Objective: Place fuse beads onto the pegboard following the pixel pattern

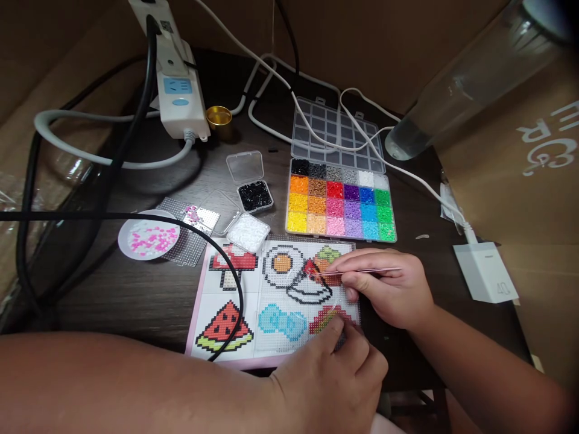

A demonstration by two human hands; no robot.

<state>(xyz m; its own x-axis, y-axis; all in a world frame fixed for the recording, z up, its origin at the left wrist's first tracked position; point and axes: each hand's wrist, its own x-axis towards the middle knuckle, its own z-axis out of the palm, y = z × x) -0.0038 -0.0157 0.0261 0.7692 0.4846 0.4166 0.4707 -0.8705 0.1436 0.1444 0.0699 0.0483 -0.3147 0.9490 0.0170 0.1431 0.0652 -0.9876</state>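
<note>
My right hand [393,289] pinches a pair of thin tweezers [362,272]. Their tips reach the small red patch [311,268] above a black-outlined shape on the clear pegboard [275,298]. That board lies over a printed pattern sheet [203,304]. My left hand [339,361] rests at the board's lower right with its fingers curled, partly covering a red and green design [328,318]. Whatever its fingertips may hold is hidden. Around the red patch sit a fried egg design [283,265] and a blue bow design [283,322].
A divided box of coloured beads [341,205] stands open behind the board. Small boxes of black beads [254,196] and white beads [248,232] sit left of it, with a dish of pink and white beads [151,238]. A black cable [233,265] crosses the sheet; a power strip [181,90] lies behind.
</note>
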